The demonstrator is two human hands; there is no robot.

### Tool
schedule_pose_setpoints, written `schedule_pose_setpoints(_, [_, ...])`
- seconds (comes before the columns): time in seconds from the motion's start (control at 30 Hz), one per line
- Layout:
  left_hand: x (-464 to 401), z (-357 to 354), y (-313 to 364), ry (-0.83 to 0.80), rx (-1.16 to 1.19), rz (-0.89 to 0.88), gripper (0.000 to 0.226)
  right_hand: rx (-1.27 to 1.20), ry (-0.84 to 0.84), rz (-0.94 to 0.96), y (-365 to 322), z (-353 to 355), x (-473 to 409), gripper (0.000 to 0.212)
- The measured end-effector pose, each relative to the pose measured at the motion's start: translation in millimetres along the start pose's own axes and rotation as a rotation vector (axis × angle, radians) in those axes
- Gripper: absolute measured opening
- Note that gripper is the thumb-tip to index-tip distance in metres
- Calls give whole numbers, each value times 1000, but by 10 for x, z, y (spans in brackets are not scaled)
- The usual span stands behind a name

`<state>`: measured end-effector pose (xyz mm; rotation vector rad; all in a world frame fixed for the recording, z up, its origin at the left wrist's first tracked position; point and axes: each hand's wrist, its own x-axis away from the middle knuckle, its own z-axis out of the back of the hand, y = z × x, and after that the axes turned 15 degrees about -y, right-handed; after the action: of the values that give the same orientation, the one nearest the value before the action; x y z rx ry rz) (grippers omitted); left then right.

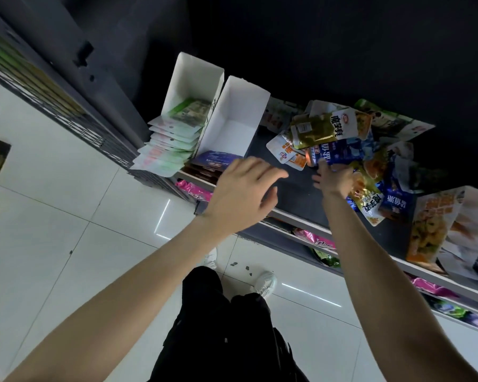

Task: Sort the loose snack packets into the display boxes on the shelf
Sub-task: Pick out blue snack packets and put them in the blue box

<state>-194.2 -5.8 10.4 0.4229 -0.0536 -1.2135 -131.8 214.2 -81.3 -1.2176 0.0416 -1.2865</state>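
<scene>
Two display boxes (226,119) stand side by side at the left end of the shelf (293,188), touching. The left box (188,86) holds a row of packets stacked front to back; the right box (240,111) has a few packets at its front only. Right of the boxes, a heap of loose packets (342,144) lies on the shelf, overlapping. Further right stands another box (436,227). Below, lower shelves (315,238) carry more packets. The floor (66,216) lies left, before the shelf.
</scene>
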Motion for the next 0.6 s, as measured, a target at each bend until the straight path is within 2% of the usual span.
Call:
schedule_pose_setpoints(0.13, [-461,-457,46,-321,15,177,33,-512,-48,-68,-162,-70,9,26])
schedule_pose_setpoints(0.17, [-558,-539,44,-380,9,222,37,-580,-65,-72,-174,-46,22,23])
schedule_pose_setpoints(0.23, [-719,-641,48,-392,6,237,45,-568,-29,-85,-175,64,120,30])
schedule_pose_setpoints(0.3, [-858,-681,74,-357,21,165,52,-300,115,-26,-139,265,299,32])
schedule_pose_setpoints(0.4, [-1022,-735,152,-350,38,3,62,151,283,255,-27,634,550,30])
schedule_pose_setpoints(0.5, [-1174,-729,325,-406,50,-85,72,409,296,557,41,977,676,26])
schedule_pose_setpoints(0.6, [-1301,-650,481,-446,150,-123,77,624,214,830,-52,1235,825,24])
